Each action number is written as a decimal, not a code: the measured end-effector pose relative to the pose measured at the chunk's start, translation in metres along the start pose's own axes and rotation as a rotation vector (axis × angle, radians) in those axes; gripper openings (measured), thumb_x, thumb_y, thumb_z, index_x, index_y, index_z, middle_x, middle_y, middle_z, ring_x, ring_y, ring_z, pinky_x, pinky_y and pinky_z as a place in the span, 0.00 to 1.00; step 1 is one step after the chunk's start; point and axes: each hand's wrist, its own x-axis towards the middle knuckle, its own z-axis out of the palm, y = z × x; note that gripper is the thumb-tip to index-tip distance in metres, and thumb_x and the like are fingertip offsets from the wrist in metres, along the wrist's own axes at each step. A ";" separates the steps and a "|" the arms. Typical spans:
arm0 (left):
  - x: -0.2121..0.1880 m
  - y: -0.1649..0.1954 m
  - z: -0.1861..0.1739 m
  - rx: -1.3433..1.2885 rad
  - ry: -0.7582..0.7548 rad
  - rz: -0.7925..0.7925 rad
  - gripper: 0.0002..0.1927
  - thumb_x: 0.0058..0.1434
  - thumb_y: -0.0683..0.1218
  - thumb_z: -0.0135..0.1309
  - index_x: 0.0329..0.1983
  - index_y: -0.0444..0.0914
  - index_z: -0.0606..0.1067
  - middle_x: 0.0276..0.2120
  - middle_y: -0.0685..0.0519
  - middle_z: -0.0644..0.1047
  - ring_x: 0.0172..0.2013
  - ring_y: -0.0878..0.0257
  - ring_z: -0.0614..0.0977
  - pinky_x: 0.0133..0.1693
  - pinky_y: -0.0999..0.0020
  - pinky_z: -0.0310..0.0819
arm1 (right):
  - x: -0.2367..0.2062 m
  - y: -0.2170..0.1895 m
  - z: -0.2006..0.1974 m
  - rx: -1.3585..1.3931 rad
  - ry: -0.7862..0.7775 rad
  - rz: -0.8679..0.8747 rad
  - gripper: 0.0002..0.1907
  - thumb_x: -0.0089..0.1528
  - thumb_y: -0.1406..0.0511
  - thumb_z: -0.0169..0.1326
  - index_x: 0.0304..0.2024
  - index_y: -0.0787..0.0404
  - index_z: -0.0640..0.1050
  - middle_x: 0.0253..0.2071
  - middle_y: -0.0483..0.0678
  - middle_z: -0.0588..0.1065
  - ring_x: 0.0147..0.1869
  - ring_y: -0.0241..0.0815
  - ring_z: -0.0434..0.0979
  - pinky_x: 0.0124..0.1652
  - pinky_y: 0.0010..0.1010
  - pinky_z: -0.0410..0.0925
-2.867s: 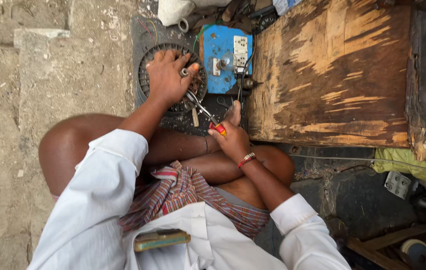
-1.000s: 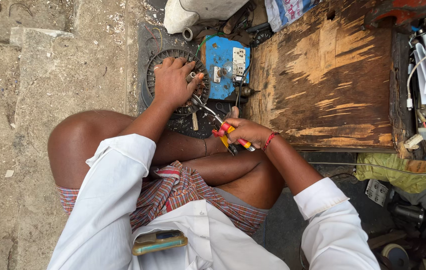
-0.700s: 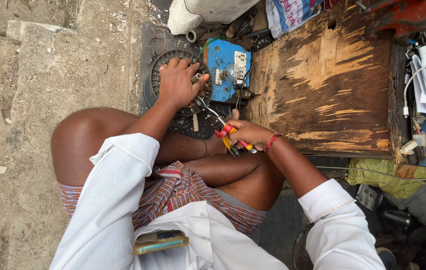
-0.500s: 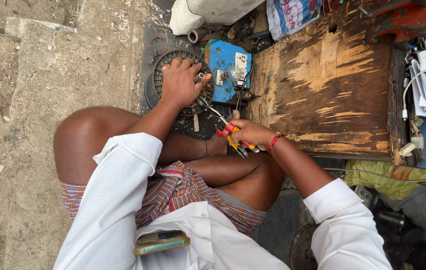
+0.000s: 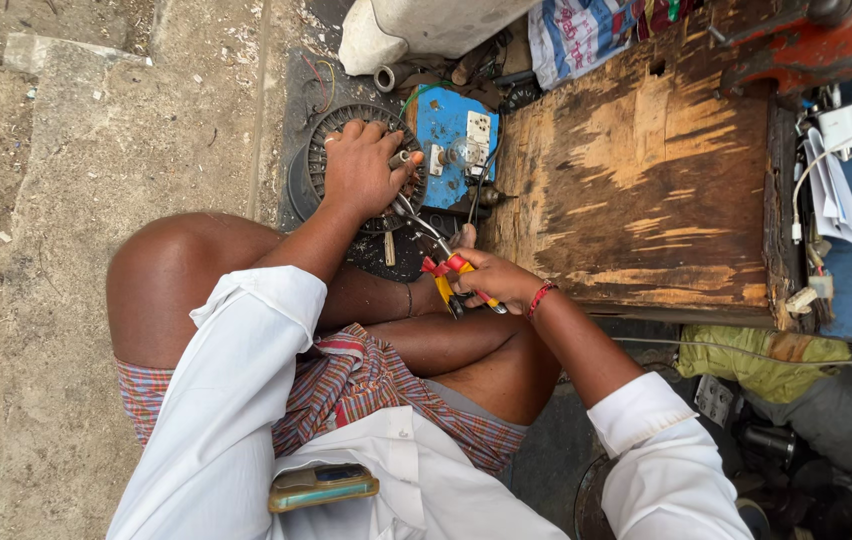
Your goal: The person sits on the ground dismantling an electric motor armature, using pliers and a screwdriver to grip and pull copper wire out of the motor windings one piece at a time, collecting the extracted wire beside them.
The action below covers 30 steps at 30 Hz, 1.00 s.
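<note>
I squat on the ground over a round, dark motor winding (image 5: 321,160) with a ring of slots. My left hand (image 5: 364,172) lies on top of it and holds it down, fingers curled over its far edge. My right hand (image 5: 486,278) grips pliers (image 5: 443,258) with red and yellow handles; their metal jaws reach up toward the winding near my left thumb. Whether the jaws hold a wire is too small to tell.
A blue board (image 5: 456,140) with white sockets lies just behind the winding. A worn wooden board (image 5: 636,170) fills the right side. A white sack (image 5: 416,30), cables and a white charger (image 5: 836,130) sit around it. A phone (image 5: 321,487) sticks out of my shirt pocket.
My right hand has dropped its elbow and turned the pliers so the jaws point up at the winding. My left hand stays on the winding. The view has drifted slightly.
</note>
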 end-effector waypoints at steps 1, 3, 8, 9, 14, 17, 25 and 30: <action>0.000 0.000 0.000 0.009 0.013 0.008 0.28 0.65 0.66 0.51 0.56 0.42 0.81 0.52 0.50 0.77 0.54 0.51 0.72 0.51 0.44 0.62 | 0.001 0.004 0.002 0.007 0.005 -0.002 0.25 0.59 0.68 0.54 0.60 0.51 0.73 0.50 0.42 0.75 0.53 0.37 0.75 0.46 0.35 0.73; -0.001 0.000 0.002 0.006 0.023 0.000 0.28 0.65 0.65 0.51 0.56 0.42 0.81 0.53 0.50 0.77 0.55 0.51 0.72 0.51 0.44 0.62 | 0.004 0.010 0.006 -0.002 0.019 -0.040 0.25 0.60 0.67 0.55 0.61 0.50 0.72 0.51 0.41 0.75 0.54 0.36 0.76 0.47 0.35 0.74; -0.002 -0.002 0.005 -0.013 0.015 -0.015 0.27 0.66 0.64 0.51 0.57 0.43 0.80 0.55 0.51 0.77 0.57 0.51 0.71 0.52 0.45 0.61 | 0.010 0.017 0.011 0.030 -0.014 -0.131 0.26 0.61 0.68 0.56 0.62 0.56 0.72 0.51 0.45 0.73 0.52 0.38 0.74 0.47 0.34 0.72; -0.002 -0.002 0.006 -0.011 0.015 -0.015 0.27 0.67 0.64 0.51 0.57 0.43 0.80 0.55 0.51 0.77 0.57 0.51 0.71 0.52 0.45 0.61 | 0.010 0.019 0.010 0.054 -0.037 -0.155 0.27 0.61 0.68 0.57 0.63 0.56 0.72 0.50 0.47 0.73 0.50 0.40 0.73 0.47 0.33 0.71; -0.003 -0.008 0.013 0.021 0.045 0.009 0.26 0.65 0.63 0.52 0.57 0.44 0.81 0.55 0.51 0.77 0.57 0.51 0.71 0.52 0.45 0.61 | 0.010 0.032 0.008 0.248 -0.186 -0.199 0.29 0.56 0.66 0.60 0.61 0.56 0.72 0.51 0.41 0.73 0.54 0.33 0.74 0.51 0.25 0.70; -0.003 -0.010 0.017 -0.007 0.025 -0.012 0.26 0.67 0.64 0.52 0.57 0.43 0.81 0.55 0.51 0.77 0.57 0.51 0.71 0.53 0.45 0.61 | 0.010 0.047 0.008 0.271 -0.213 -0.283 0.22 0.56 0.66 0.61 0.53 0.61 0.75 0.50 0.42 0.75 0.54 0.33 0.74 0.53 0.24 0.67; -0.003 -0.010 0.017 0.013 0.024 -0.005 0.26 0.67 0.64 0.51 0.57 0.44 0.81 0.55 0.51 0.77 0.57 0.51 0.71 0.53 0.45 0.61 | 0.010 0.056 0.012 0.074 0.119 -0.309 0.12 0.55 0.69 0.56 0.42 0.62 0.80 0.38 0.42 0.77 0.41 0.34 0.75 0.43 0.27 0.68; -0.001 -0.005 0.012 0.001 0.018 -0.021 0.27 0.69 0.65 0.48 0.58 0.43 0.80 0.55 0.51 0.77 0.57 0.51 0.71 0.53 0.46 0.61 | -0.006 0.032 0.022 -0.110 0.282 -0.239 0.14 0.56 0.67 0.58 0.45 0.62 0.79 0.37 0.44 0.77 0.39 0.33 0.76 0.41 0.26 0.69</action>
